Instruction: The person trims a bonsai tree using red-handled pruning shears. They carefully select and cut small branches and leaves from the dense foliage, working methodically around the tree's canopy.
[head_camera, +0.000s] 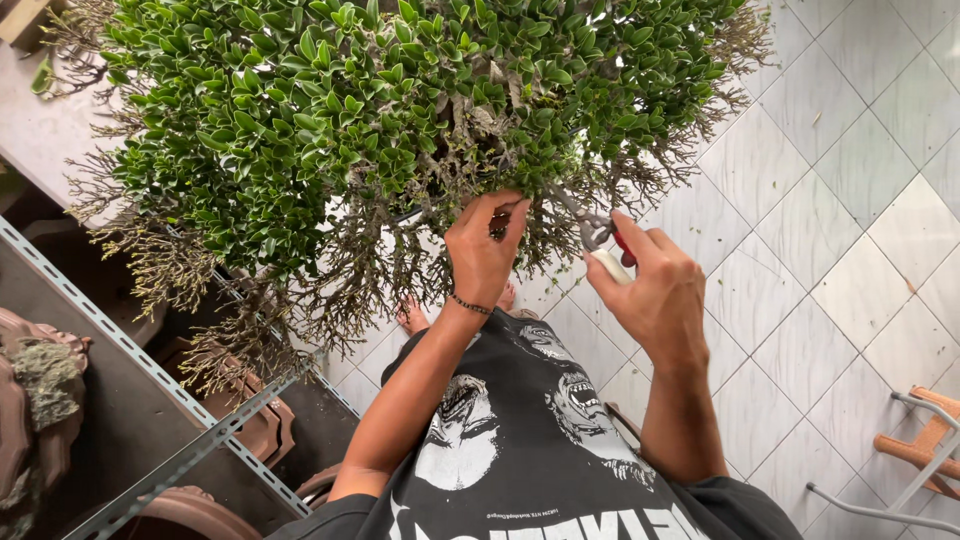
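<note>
The dense green small-leaved bush (390, 110) filled the upper left of the view, its bare brown twigs fringing the lower edge and hanging out over the perforated grey metal shelf rail (150, 370) at the left. To the right of the bush lay open room above the pale diamond-laid floor tiles (830, 220), bounded low at the far right by a wooden chair with a grey metal frame (925, 445). Brown clay pots (250, 430) sat below the rail, close under the twigs.

The left hand (483, 250) was closed, fingertips pinching a twig at the underside of the bush. The right hand (655, 290) was wrapped around the red-and-cream handles of small metal pruning shears (600, 238), whose blades pointed into the bare twigs just beside the left hand. The foliage looked thick and glossy on top, thin and leafless beneath.
</note>
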